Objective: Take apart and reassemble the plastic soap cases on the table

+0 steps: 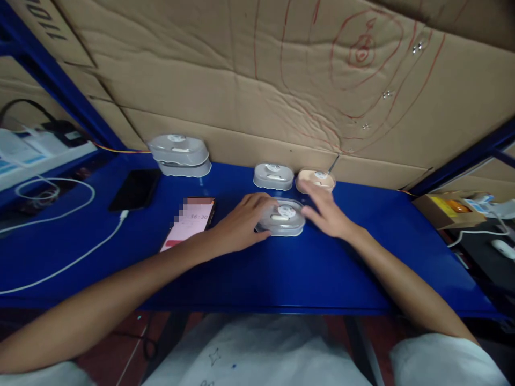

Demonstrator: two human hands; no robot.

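Observation:
A clear oval plastic case (285, 226) with a round white sticker and a pale latch-like tab on its lid rests on the blue table (257, 284) in front of me. My left hand (247, 222) grips its left end, thumb at the near side and fingers at the far side. To the right of the case, my right hand (326, 213) is slightly blurred, its thumb and fingers apart. The thumb comes close to the case's right end; whether it touches is unclear. Behind it, the right fingertips overlap a peach-coloured case (321, 185). A second clear case (273, 177) sits beside that one.
Stacked clear cases (179, 155) stand at the back left. A lit phone (189, 222) and a dark phone (134, 190) on a white cable (80, 261) lie to the left. A cardboard wall (201, 69) closes off the back; an open carton (450, 209) is at right.

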